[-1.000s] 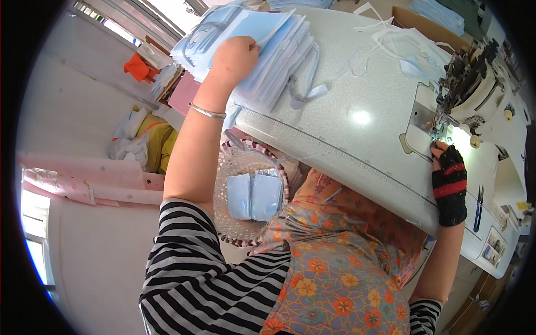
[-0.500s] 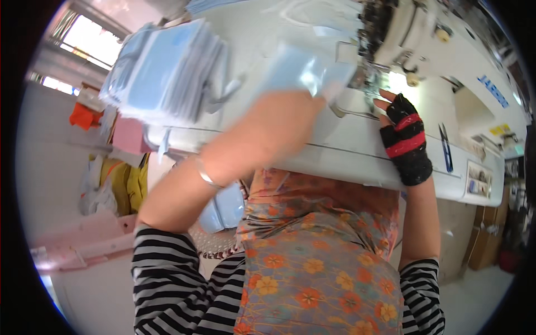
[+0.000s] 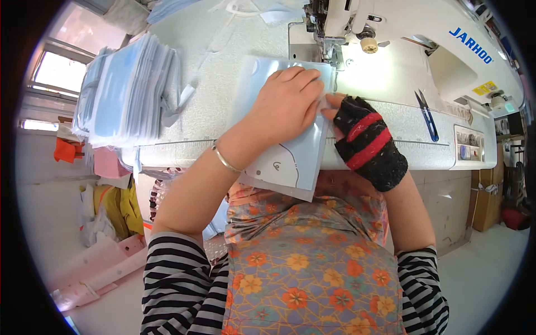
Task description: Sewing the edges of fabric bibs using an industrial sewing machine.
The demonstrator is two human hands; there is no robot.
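Light-blue, rectangular plastic pouch (image 3: 308,148) lay by the white sewing machine (image 3: 399,19), partly hidden beneath the flat, bare left hand (image 3: 289,103); whether the black-and-red gloved right hand (image 3: 365,139) pinched its edge, I could not tell.

Single wide fisheye view from the left camera on the person's head, upright, looking steeply down and forward past the chest. Corners are black; straight edges bend toward the round rim. Close below, a floral orange-and-grey cloth apron (image 3: 312,268) fills the lower centre. Farther off, the bare left hand (image 3: 287,103) and black-and-red gloved right hand (image 3: 368,142) sit above the middle of the frame, at a speckled pale-grey bench (image 3: 209,95); a white metal sewing machine (image 3: 413,19) runs off the top edge.
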